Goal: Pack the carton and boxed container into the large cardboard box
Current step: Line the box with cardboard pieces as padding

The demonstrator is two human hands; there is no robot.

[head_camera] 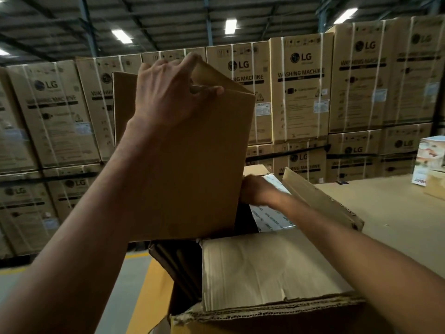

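A tall plain brown carton (197, 169) stands upright with its lower end inside the large cardboard box (269, 268). My left hand (168, 92) grips the carton's top edge, fingers curled over it and thumb on the near face. My right hand (255, 191) reaches down into the large box beside the carton and touches a white printed box (272, 218) lying inside; its fingers are hidden behind the carton. The large box's near flap (265, 266) and right flap (320, 198) stand open.
A brown cardboard-covered work surface (385, 213) spreads to the right, with a small printed box (431, 155) at its far right edge. Stacks of washing machine cartons (301, 88) wall off the background. Grey floor with a yellow line (144, 285) lies lower left.
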